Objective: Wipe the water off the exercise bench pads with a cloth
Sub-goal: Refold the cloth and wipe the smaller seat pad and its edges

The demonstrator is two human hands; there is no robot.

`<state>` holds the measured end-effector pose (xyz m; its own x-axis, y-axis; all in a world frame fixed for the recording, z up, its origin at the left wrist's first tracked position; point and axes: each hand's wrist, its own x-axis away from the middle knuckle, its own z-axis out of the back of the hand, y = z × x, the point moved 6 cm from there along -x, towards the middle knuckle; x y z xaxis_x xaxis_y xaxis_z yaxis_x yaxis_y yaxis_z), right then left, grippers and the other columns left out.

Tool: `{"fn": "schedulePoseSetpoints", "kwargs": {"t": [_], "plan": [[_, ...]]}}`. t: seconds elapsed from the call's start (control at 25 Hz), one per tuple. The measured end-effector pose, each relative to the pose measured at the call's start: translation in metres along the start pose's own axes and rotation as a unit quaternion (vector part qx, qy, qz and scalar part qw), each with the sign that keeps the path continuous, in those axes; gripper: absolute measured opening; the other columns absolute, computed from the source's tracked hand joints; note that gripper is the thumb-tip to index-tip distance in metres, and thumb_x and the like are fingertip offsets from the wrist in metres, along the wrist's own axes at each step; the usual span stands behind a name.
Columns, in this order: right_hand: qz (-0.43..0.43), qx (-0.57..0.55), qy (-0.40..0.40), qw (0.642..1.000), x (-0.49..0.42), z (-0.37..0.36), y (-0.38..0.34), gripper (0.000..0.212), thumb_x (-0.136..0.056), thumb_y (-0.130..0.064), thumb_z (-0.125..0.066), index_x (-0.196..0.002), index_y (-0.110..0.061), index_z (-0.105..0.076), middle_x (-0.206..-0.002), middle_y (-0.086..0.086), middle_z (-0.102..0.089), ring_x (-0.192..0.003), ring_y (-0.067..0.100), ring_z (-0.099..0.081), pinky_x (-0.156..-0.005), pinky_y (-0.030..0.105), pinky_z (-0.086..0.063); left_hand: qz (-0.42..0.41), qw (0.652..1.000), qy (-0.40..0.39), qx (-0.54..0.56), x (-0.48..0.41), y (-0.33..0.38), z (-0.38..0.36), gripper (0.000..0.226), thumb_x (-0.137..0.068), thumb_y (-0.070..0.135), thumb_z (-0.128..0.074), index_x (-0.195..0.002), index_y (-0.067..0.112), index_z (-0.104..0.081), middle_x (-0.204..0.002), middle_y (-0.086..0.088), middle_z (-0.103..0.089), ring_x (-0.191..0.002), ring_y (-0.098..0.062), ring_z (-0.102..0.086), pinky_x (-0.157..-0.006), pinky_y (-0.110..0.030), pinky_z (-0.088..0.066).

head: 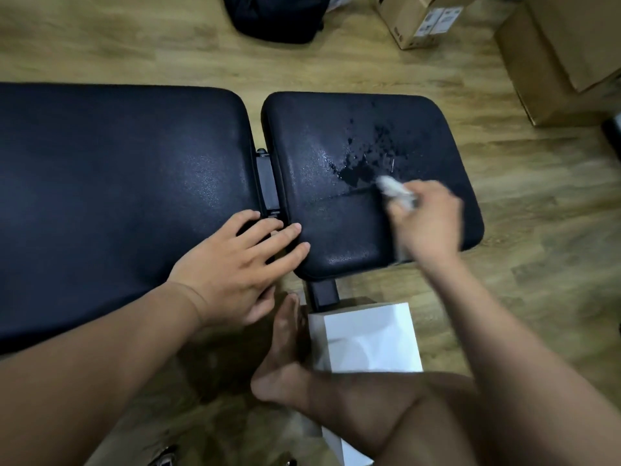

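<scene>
Two black bench pads lie side by side: a long pad (117, 183) on the left and a shorter seat pad (322, 129) on the right. A puddle and drops of water (363, 159) sit on the seat pad's middle. My right hand (426, 220) is blurred and grips a white cloth (391, 188) that touches the seat pad at the puddle's near edge. My left hand (242, 264) rests flat, fingers spread, across the gap between the two pads at their near edge.
A black hinge bracket (267, 183) sits in the gap between the pads. A white box (366, 338) stands on the wooden floor by my bare foot (285, 341). Cardboard boxes (557, 52) are at the back right, a dark bag (275, 15) at the back.
</scene>
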<state>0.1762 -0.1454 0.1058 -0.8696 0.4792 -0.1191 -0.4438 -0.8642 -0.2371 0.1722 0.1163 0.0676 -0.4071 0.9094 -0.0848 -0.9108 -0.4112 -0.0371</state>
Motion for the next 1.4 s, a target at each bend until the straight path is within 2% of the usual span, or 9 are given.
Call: {"fn": "schedulePoseSetpoints", "kwargs": {"t": [0.12, 0.2, 0.4, 0.48, 0.56, 0.72, 0.8, 1.12, 1.4], "plan": [[-0.196, 0.023, 0.023, 0.98, -0.034, 0.03, 0.087, 0.041, -0.075, -0.04, -0.048, -0.095, -0.011, -0.069, -0.078, 0.016, -0.068, -0.079, 0.039, -0.066, -0.072, 0.04, -0.054, 0.003, 1.0, -0.007, -0.001, -0.001, 0.0, 0.001, 0.068, -0.081, 0.044, -0.055, -0.141, 0.014, -0.049, -0.145, -0.018, -0.05, -0.123, -0.039, -0.052, -0.104, -0.055, -0.037], [-0.205, -0.002, 0.017, 0.979, -0.026, 0.03, 0.062, 0.03, -0.08, -0.031, -0.053, -0.093, -0.009, -0.069, -0.081, 0.017, -0.069, -0.082, 0.038, -0.066, -0.07, 0.037, -0.052, 0.002, 1.0, -0.009, 0.002, -0.001, 0.0, 0.001, 0.068, -0.081, 0.044, -0.055, -0.141, 0.014, -0.049, -0.144, -0.018, -0.05, -0.123, -0.039, -0.052, -0.104, -0.056, -0.036], [0.095, -0.04, -0.059, 0.993, 0.052, -0.02, -0.127, 0.022, -0.076, -0.03, -0.053, -0.084, -0.016, -0.069, -0.084, 0.009, -0.067, -0.082, 0.032, -0.06, -0.072, 0.039, -0.046, -0.008, 1.0, 0.011, 0.009, -0.002, 0.001, 0.002, 0.057, -0.079, 0.044, -0.055, -0.126, 0.012, -0.049, -0.128, -0.019, -0.06, -0.115, -0.039, -0.055, -0.103, -0.055, -0.038], [0.132, -0.05, -0.063, 0.988, 0.048, -0.02, -0.134, 0.02, -0.079, -0.033, -0.056, -0.086, -0.019, -0.069, -0.086, 0.006, -0.067, -0.086, 0.031, -0.058, -0.074, 0.04, -0.044, -0.006, 1.0, 0.016, 0.014, -0.002, 0.001, 0.003, 0.056, -0.079, 0.043, -0.055, -0.124, 0.011, -0.05, -0.125, -0.019, -0.061, -0.112, -0.039, -0.056, -0.103, -0.055, -0.039], [0.076, -0.011, -0.023, 0.997, 0.021, -0.012, -0.075, 0.023, -0.078, -0.034, -0.056, -0.086, -0.017, -0.069, -0.081, 0.009, -0.068, -0.08, 0.033, -0.062, -0.07, 0.041, -0.05, -0.007, 1.0, 0.012, 0.006, -0.002, 0.0, 0.001, 0.063, -0.079, 0.042, -0.056, -0.134, 0.012, -0.053, -0.134, -0.019, -0.058, -0.115, -0.038, -0.056, -0.102, -0.055, -0.038], [-0.186, 0.026, 0.036, 0.982, -0.04, 0.018, 0.075, 0.044, -0.07, -0.043, -0.048, -0.092, -0.01, -0.068, -0.078, 0.017, -0.069, -0.077, 0.038, -0.066, -0.073, 0.046, -0.056, 0.001, 1.0, -0.003, 0.005, 0.0, -0.001, 0.0, 0.067, -0.08, 0.042, -0.056, -0.14, 0.013, -0.05, -0.14, -0.018, -0.053, -0.117, -0.038, -0.055, -0.103, -0.055, -0.037], [-0.224, -0.002, 0.052, 0.973, -0.049, 0.024, 0.081, 0.044, -0.07, -0.042, -0.049, -0.091, -0.009, -0.069, -0.083, 0.018, -0.07, -0.08, 0.039, -0.067, -0.076, 0.046, -0.057, 0.001, 1.0, -0.003, 0.009, -0.001, -0.001, 0.0, 0.067, -0.08, 0.042, -0.055, -0.141, 0.014, -0.049, -0.141, -0.018, -0.053, -0.118, -0.038, -0.055, -0.103, -0.055, -0.036], [0.128, -0.082, -0.052, 0.987, 0.061, -0.019, -0.128, 0.018, -0.076, -0.03, -0.059, -0.086, -0.02, -0.07, -0.083, 0.006, -0.067, -0.084, 0.031, -0.06, -0.074, 0.04, -0.045, -0.007, 1.0, 0.011, 0.016, -0.002, -0.001, 0.001, 0.056, -0.076, 0.042, -0.059, -0.122, 0.01, -0.057, -0.125, -0.019, -0.061, -0.111, -0.039, -0.056, -0.101, -0.055, -0.039], [-0.197, 0.013, 0.019, 0.98, -0.043, 0.024, 0.085, 0.036, -0.078, -0.041, -0.054, -0.093, -0.011, -0.068, -0.079, 0.015, -0.07, -0.078, 0.037, -0.067, -0.073, 0.039, -0.053, 0.0, 1.0, 0.008, 0.014, 0.0, -0.001, 0.001, 0.066, -0.08, 0.042, -0.055, -0.139, 0.013, -0.051, -0.138, -0.018, -0.055, -0.115, -0.038, -0.056, -0.103, -0.054, -0.037]]}}
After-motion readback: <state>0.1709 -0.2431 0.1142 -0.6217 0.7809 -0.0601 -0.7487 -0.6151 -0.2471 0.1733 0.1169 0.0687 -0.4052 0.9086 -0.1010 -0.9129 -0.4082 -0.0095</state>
